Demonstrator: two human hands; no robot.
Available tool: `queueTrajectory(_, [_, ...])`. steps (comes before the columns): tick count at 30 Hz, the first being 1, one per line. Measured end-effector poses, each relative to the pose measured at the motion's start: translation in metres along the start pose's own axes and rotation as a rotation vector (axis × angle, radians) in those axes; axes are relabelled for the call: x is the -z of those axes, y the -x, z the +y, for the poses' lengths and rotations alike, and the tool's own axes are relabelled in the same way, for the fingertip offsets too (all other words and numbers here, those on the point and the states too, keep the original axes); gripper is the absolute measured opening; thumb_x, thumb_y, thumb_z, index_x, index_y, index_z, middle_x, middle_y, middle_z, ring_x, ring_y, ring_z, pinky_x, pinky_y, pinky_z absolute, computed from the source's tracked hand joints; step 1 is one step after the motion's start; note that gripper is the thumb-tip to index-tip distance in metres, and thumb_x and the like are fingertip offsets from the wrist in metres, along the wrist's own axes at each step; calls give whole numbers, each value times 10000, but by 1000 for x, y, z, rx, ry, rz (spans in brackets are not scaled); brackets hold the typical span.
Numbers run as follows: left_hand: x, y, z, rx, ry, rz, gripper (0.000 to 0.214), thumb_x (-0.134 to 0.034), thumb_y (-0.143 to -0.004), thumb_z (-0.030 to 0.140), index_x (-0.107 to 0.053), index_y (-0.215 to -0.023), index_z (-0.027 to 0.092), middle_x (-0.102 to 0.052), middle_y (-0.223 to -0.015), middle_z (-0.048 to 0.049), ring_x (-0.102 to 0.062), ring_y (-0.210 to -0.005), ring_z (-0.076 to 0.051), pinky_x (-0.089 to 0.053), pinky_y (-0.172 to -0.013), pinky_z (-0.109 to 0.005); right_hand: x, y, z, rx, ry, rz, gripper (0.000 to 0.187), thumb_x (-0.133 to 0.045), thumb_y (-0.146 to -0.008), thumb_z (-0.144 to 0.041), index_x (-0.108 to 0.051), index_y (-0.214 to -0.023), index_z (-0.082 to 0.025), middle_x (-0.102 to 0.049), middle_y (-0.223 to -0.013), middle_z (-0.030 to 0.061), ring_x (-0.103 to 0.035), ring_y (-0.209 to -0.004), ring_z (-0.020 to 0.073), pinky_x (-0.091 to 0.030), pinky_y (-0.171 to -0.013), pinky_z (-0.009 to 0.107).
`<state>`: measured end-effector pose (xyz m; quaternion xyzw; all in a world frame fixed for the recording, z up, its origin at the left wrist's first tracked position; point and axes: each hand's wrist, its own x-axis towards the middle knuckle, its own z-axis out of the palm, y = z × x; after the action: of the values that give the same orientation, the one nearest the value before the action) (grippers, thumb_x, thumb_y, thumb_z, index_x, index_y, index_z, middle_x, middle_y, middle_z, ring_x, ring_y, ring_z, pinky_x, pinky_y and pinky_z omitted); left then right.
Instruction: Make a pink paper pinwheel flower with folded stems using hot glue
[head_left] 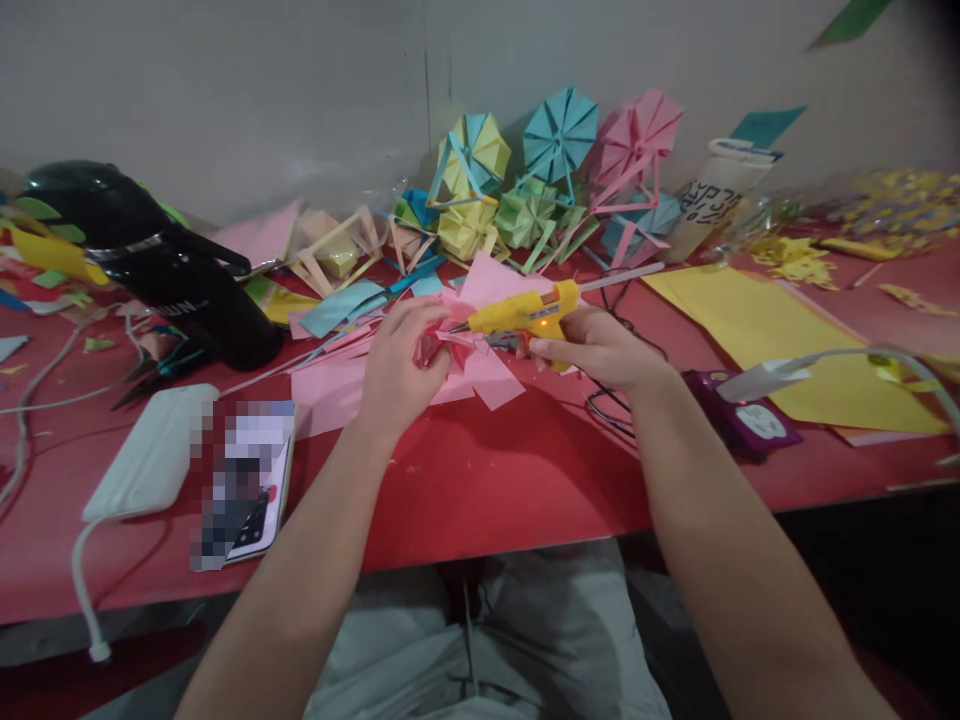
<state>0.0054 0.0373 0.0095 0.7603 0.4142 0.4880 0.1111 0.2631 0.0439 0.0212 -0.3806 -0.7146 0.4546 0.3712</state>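
My right hand [600,350] is closed round a yellow hot glue gun [525,312], its nozzle pointing left and a glue stick jutting out behind. My left hand [401,365] is closed on a folded pink paper piece [442,350], held just under the nozzle tip. Both hands hover over loose pink paper sheets [337,390] on the red table [480,480].
Finished paper wheels in blue, yellow, green and pink [555,160] stand along the back wall. A black helmet [142,250] lies at the left. A white power bank [154,450] and a phone [244,480] lie front left. Yellow paper [780,340] and a purple power socket [739,415] sit at the right.
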Motion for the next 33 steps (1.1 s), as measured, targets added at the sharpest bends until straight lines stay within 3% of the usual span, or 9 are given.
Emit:
queueTrajectory(11, [-3, 2, -7, -136, -129, 39, 343, -647, -777, 71, -644, -1068, 252, -703, -1199, -54, -651, -1136, -229, -511, -1036, -421, -5, -1, -6, -15, 3, -36, 405, -752, -822, -566, -654, -850, -173, -671, -754, 30, -599, -621, 115, -481, -572, 239])
queueTrajectory(25, [-2, 1, -10, -154, -146, 57, 350, -663, -765, 74, -636, -1068, 246, -702, -1175, -57, -647, -1138, -237, -513, -1035, -427, 1, 1, -7, -23, 77, -52, 427, -725, -835, -578, -637, -923, -171, -605, -700, -1, -528, -591, 109, -405, -505, 236])
queueTrajectory(33, [-1, 1, -9, -134, -149, 45, 314, -643, -797, 87, -635, -1073, 238, -694, -1187, -64, -643, -1148, -235, -511, -1040, -438, 9, 5, -5, -111, 139, -36, 503, -731, -813, -607, -663, -1033, -160, -608, -690, -4, -502, -549, 107, -401, -487, 246])
